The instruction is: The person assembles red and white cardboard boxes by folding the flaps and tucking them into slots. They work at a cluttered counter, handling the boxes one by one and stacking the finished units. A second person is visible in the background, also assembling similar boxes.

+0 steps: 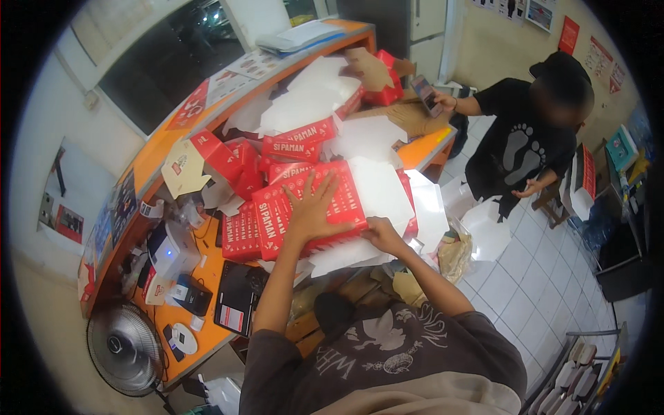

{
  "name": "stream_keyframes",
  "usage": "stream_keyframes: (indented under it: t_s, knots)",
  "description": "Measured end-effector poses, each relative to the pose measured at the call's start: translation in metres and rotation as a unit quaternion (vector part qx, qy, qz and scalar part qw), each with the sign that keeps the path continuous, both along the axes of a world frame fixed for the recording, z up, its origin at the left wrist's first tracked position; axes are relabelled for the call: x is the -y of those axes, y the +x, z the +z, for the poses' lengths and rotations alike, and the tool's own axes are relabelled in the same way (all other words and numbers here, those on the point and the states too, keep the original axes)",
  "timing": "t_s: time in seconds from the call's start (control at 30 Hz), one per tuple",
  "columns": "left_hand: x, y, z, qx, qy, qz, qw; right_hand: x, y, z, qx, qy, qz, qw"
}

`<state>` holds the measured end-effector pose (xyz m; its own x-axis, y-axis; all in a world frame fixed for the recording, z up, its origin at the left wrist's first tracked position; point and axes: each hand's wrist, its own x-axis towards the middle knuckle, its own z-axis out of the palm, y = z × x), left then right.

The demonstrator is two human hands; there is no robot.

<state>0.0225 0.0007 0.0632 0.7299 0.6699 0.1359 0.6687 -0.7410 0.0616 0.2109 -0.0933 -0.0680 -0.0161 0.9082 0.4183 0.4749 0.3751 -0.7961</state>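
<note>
In front of me lies a stack of red-and-white cardboard food boxes (349, 200), their white lids folded out to the right. My left hand (315, 211) rests on the red face of the top box with its fingers spread. At the near right corner of that box, my right hand (384, 235) has its fingers curled around the edge. Just left of the left hand, more red boxes (241, 232) stand packed in a row. Behind the stack are loose red boxes (297, 142) and open white box lids (311, 97).
An orange counter (187, 277) holds a tablet (237, 297), a white printer (171, 250) and a card terminal (191, 293). A fan (124, 348) stands at the left. Across the counter, another person (529, 138) holds a phone (425, 95). Crumpled brown paper (454, 256) lies right of the stack.
</note>
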Motion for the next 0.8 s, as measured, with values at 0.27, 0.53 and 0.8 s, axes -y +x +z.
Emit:
stream_keyframes:
  t_s: [0.27,0.53,0.8]
  knots:
    - [0.001,-0.004,0.006,0.021,0.002,-0.015,1.0,0.004,0.002,0.008,-0.002,-0.008,0.029,1.0]
    - [-0.042,-0.036,-0.005,0.385,-0.027,-0.043,0.922,0.038,0.019,0.059,-0.048,-0.012,0.049,0.998]
    - [-0.134,-0.128,0.01,0.774,-0.308,0.277,0.478,0.074,0.072,0.039,-0.312,-0.102,-0.127,0.936]
